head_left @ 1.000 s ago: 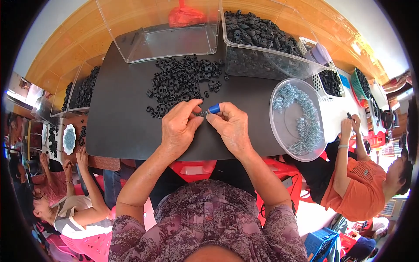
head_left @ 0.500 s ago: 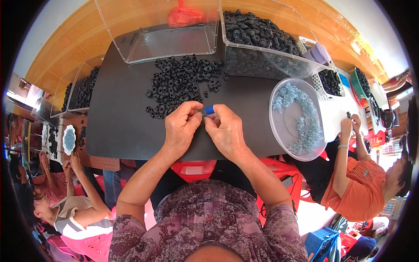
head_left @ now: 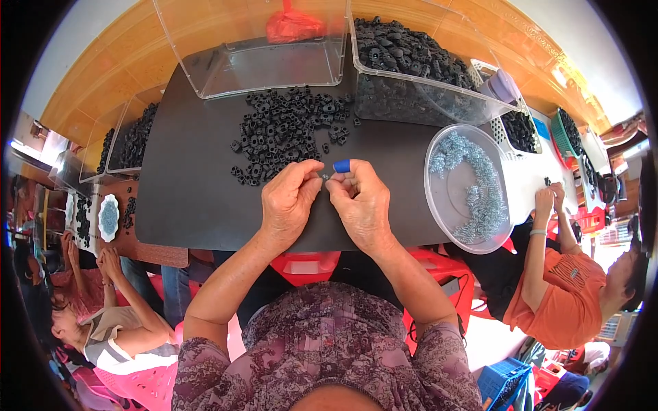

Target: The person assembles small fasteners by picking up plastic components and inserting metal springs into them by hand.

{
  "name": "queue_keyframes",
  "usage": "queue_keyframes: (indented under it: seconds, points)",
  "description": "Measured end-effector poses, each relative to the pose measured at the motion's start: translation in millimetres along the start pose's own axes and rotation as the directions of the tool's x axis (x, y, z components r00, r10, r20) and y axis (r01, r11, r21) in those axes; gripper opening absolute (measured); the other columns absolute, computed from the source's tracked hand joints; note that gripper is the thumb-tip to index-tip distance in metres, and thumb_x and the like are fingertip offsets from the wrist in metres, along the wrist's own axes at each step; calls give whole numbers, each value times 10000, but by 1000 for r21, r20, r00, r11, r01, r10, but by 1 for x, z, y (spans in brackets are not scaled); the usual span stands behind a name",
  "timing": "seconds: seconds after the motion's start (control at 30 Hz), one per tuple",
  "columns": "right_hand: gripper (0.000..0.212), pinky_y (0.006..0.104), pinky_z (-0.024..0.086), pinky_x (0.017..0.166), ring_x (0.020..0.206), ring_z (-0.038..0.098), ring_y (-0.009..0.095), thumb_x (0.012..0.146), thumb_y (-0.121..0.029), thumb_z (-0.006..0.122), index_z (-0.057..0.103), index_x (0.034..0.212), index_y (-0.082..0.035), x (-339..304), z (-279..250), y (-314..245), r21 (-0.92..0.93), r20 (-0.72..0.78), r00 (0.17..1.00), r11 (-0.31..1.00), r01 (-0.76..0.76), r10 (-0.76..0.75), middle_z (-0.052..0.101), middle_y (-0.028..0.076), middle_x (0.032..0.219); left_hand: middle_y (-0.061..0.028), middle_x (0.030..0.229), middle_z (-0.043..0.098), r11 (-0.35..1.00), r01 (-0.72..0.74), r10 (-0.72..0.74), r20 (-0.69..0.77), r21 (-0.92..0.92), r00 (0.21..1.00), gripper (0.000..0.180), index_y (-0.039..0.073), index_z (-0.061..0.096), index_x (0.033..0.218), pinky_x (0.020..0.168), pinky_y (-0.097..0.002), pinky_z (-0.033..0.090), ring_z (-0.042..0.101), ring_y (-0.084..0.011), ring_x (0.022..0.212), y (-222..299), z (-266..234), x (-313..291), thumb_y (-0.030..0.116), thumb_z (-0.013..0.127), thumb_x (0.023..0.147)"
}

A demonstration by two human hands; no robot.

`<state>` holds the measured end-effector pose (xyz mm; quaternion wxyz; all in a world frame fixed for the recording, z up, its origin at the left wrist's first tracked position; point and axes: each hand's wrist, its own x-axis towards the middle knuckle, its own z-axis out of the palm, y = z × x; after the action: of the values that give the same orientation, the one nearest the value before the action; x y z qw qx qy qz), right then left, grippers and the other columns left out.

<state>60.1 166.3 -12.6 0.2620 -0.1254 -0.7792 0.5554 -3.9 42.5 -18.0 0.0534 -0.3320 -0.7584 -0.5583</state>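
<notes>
Just in front of the pile of small black plastic parts (head_left: pixel 284 133), my two hands are close together over the dark table. My left hand (head_left: pixel 291 205) is closed, thumb and forefinger pinched; what lies in the pinch is hidden. Opposite it, my right hand (head_left: pixel 360 205) also has its fingers curled in, with a blue finger wrap (head_left: pixel 341 166) around the forefinger. A tiny silvery piece (head_left: pixel 325 177) shows between the fingertips, too small to name. To the right stands a round clear tub (head_left: pixel 449 222) with many small bluish-silver metal springs (head_left: pixel 473 198).
Behind the pile stand a clear plastic bin (head_left: pixel 271 85) and another bin (head_left: pixel 418 103) heaped with black parts. A person in orange (head_left: pixel 558 294) works at the right, another person (head_left: pixel 127 318) at the left, near a white dish (head_left: pixel 108 218). The table edge (head_left: pixel 199 248) runs before me.
My fingertips have drawn slightly apart, and the right forefinger with its blue wrap has lifted and shifted right. The tiny silvery piece now shows between the hands.
</notes>
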Motion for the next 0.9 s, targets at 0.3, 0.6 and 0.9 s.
queue_keyframes:
  seconds: [0.3,0.6,0.9]
  points:
    - [242,255,483,561,611,563,118,766,39,659,553,976,-22,-4,3,-3,53,-28,1000,999,7,-5,590,58,779,-6,813,616,840,304,-274,131,-449,953,243,7,595,1112,631,-194,464,545,-51,702,1,-4,-2,14,625,871]
    - [253,259,491,549,606,579,124,757,59,657,538,967,-14,-4,4,-3,52,-45,998,998,44,-42,587,65,790,-15,846,617,851,279,-255,115,-445,960,277,4,572,1143,618,-185,446,542,-46,714,1,-7,-1,40,621,874]
    - [296,305,478,521,585,569,193,699,93,667,529,937,-14,-3,6,3,-123,-79,954,953,279,-289,556,92,789,-18,847,616,765,383,-310,225,-518,924,308,2,545,1175,633,-188,444,542,-47,714,-2,-11,0,20,611,874]
